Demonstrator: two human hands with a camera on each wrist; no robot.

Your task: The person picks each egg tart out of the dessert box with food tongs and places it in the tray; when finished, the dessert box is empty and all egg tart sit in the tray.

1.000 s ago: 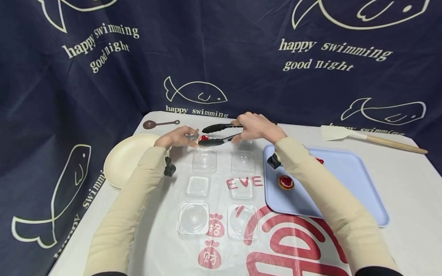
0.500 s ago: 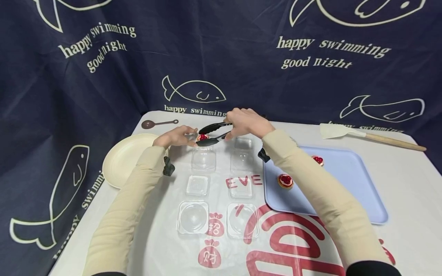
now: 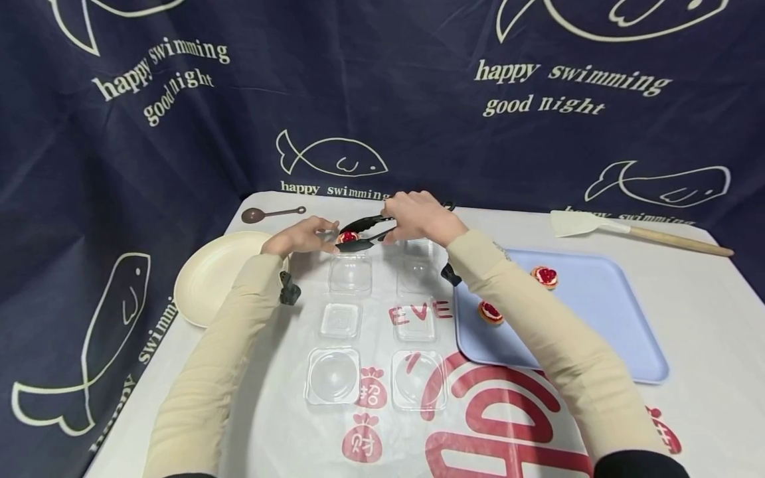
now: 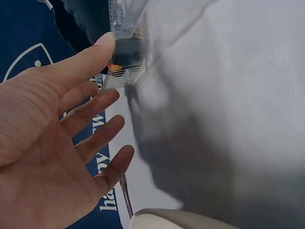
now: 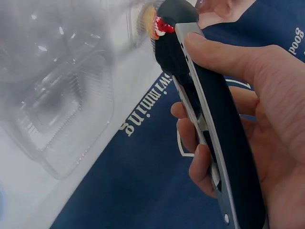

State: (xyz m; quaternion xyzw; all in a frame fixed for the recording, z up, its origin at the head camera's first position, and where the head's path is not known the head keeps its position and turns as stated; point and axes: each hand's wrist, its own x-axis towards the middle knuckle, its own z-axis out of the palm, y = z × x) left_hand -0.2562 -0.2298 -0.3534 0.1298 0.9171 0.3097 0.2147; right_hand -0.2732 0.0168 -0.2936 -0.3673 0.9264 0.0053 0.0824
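Note:
In the head view, my right hand [image 3: 418, 216] grips black tongs [image 3: 364, 224] at the far row of clear plastic boxes. Between the tong tips is a small tart [image 3: 348, 237] with red berries, in or just above the far left box; its exact height I cannot tell. The right wrist view shows the thumb on the black handle of the tongs [image 5: 224, 129] and the tart [image 5: 163, 26] at their tips. My left hand [image 3: 301, 237] holds the left side of the same box [image 4: 126, 78] between thumb and index finger, the other fingers spread.
Two more tarts lie on a blue tray [image 3: 580, 312] at right. Clear boxes [image 3: 349, 273] and lids [image 3: 333, 376] stand in two columns. A cream plate [image 3: 206, 285], brown spoon [image 3: 254, 215] and wooden-handled spatula [image 3: 633, 232] lie around the edges.
My right hand and tongs have moved slightly left, and the tong tips stand closer around the tart. The left hand keeps its place at the box. More of the tray's tarts shows.

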